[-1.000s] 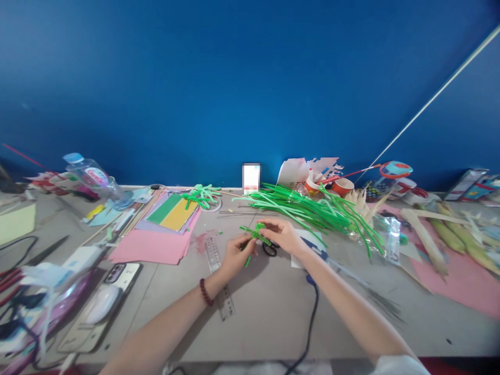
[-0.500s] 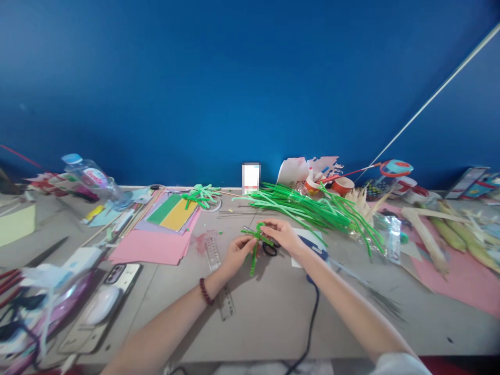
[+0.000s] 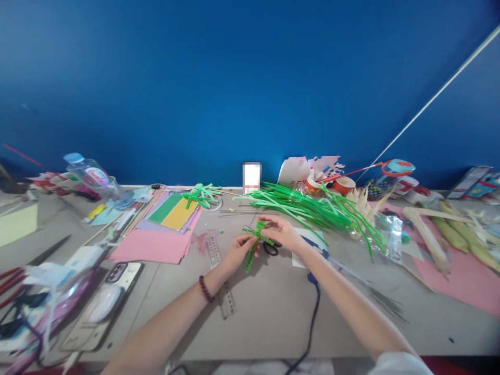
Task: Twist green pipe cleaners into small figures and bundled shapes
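Observation:
Between my two hands is a small figure of twisted green pipe cleaners (image 3: 252, 256), with strands pointing several ways. My left hand (image 3: 239, 251), a beaded bracelet on its wrist, pinches the figure near its middle. On the other side, my right hand (image 3: 282, 232) has its fingers closed at the curled upper part of the figure. Black-handled scissors (image 3: 271, 249) lie on the table just below my right hand, their blades partly hidden. A clear ruler (image 3: 226, 299) lies under my left forearm.
A large bunch of green pipe cleaners (image 3: 308, 208) lies behind my right hand. A finished-looking green pipe cleaner shape (image 3: 203, 195) rests by coloured sheets (image 3: 172, 212). Pink paper (image 3: 150, 247), a phone (image 3: 84, 330) and a bottle (image 3: 96, 174) are left; corn husks (image 3: 449, 232) lie right.
The hanging strand of the green figure has swung slightly left, and the figure has turned a little in my fingers. Both hands keep their hold in nearly the same place.

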Motion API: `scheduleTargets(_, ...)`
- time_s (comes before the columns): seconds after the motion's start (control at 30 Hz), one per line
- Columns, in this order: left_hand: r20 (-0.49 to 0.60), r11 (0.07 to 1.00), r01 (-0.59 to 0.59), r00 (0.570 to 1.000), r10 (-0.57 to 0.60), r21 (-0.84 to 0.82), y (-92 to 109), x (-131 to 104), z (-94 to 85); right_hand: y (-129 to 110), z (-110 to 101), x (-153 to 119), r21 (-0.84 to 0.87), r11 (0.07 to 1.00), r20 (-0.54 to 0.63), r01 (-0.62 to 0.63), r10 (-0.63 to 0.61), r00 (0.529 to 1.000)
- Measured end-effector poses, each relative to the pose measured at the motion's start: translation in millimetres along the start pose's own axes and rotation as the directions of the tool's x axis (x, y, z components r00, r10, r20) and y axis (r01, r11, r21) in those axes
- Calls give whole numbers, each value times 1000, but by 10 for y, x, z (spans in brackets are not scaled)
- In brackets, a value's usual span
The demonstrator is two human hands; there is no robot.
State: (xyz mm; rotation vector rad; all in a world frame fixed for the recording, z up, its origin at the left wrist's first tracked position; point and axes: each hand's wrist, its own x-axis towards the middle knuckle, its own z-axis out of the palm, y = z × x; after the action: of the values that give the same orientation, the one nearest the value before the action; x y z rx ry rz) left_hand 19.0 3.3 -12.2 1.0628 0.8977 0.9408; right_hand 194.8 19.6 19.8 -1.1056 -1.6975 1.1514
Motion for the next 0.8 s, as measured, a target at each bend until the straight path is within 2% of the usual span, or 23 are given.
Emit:
scheduleTargets(0.03,-3,1000,10,1000,-10,-20,-10,5,-6,-39,-25,-10,-91,990,26,103,-101,995)
scheduleTargets(0.1,10,998,26,1000,-26,-50,-23,11,-14,-107,-69,-28,-301,913,91,275,-259,962)
scheduleTargets(0.2,66,997,46,997,-41,-66,-24,6,-13,-148,-107,-38,-553,733,190,396,-352,917)
scheduleTargets(0.27,93,995,63,994,-56,-77,-16,1,-8,-133,-114,-33,-637,636,244,436,-371,896)
scheduleTargets(0.37,100,990,82,992,-71,-115,-10,1,-3,-86,-104,-18,-679,567,292,467,-376,879)
scheduleTargets(0.6,96,993,97,991,-90,-70,-41,24,-9,-35,-64,-11,-676,557,302,483,-388,871)
scheduleTargets(0.8,110,994,89,991,-82,-65,-75,30,-16,-23,-64,-21,-750,408,369,520,-395,841)
